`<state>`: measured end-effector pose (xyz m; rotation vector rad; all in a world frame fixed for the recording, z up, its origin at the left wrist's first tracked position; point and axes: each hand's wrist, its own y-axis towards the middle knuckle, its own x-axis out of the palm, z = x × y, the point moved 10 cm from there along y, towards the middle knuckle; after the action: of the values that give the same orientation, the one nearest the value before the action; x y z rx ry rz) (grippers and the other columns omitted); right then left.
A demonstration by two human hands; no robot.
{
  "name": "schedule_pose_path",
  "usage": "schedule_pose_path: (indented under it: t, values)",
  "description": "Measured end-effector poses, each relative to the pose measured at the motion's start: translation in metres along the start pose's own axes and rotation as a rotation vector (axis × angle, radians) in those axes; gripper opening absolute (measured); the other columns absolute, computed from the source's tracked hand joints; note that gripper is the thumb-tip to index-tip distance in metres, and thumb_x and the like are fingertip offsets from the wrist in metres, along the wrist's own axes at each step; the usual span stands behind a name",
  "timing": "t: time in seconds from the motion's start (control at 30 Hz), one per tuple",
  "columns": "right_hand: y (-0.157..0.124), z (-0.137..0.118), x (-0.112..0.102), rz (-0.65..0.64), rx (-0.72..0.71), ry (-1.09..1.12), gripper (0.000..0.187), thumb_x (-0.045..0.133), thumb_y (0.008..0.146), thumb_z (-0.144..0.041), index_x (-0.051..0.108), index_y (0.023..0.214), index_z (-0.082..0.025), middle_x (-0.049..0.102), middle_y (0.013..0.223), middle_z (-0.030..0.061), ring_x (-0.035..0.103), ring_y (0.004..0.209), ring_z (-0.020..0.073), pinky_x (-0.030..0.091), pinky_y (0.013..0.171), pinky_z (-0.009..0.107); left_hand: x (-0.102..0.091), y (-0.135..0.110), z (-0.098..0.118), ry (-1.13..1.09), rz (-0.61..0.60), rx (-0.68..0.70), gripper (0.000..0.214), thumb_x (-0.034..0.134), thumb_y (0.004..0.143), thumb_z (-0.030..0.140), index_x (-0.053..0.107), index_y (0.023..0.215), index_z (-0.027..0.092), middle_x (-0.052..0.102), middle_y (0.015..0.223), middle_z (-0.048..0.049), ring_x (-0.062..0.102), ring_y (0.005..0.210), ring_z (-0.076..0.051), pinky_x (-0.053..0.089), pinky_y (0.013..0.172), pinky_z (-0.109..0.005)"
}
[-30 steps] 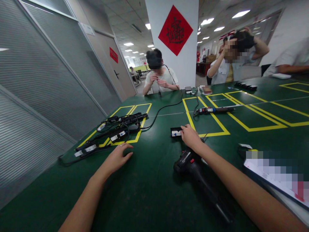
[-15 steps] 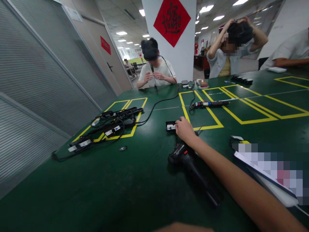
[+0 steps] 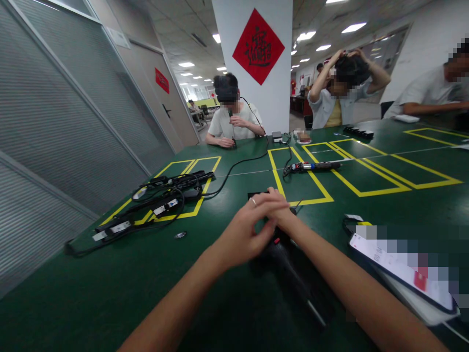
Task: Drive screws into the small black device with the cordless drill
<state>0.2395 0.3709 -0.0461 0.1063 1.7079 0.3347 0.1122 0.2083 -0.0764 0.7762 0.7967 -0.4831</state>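
Observation:
A black handheld device (image 3: 293,274) with a red button and a long handle lies on the green table, its handle pointing toward me. My right hand (image 3: 280,208) reaches to its far end, fingers curled at a dark block (image 3: 252,195) there; my left hand covers most of them. Above the device, my left hand (image 3: 252,222), with a ring on one finger, crosses over the right hand. Its fingers are stretched out and the thumb is apart, with nothing seen in it. Whether it touches the device underneath cannot be made out.
Black cabled devices (image 3: 172,193) lie within yellow tape at left, near a small shiny oval object (image 3: 180,235). A phone (image 3: 399,271) rests on a white item at right. A black rod-like tool (image 3: 315,166) lies farther back. Other people sit across the table.
My left hand has come up from the bottom edge and now lies over my right hand. The right hand stays at the device's far end. The person opposite has lowered one hand to the table.

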Motion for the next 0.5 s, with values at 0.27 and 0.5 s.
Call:
schedule_pose_path:
  t: [0.27,0.5]
  values:
    - [0.0,-0.005,-0.003,0.03,-0.004,0.016,0.028,0.054,0.088,-0.027,0.055,0.115,-0.017,0.056,0.118,0.0085,0.059,0.096,0.0211,0.049,0.08,0.041,-0.016,0.139,-0.12,-0.03,0.127,-0.106,0.05,0.062,0.073,0.024,0.047,0.121,0.02,0.045,0.131,-0.0105,0.043,0.121,-0.021,0.033,0.105,-0.043]
    - [0.002,-0.016,-0.003,0.04,-0.12,0.07,0.029,0.054,0.088,-0.027,0.055,0.114,-0.016,0.057,0.116,0.0085,0.059,0.095,0.021,0.049,0.079,0.041,-0.018,0.135,-0.132,-0.113,0.203,-0.141,0.04,0.063,0.072,0.026,0.053,0.11,0.017,0.047,0.129,-0.0118,0.043,0.122,-0.021,0.034,0.103,-0.042]
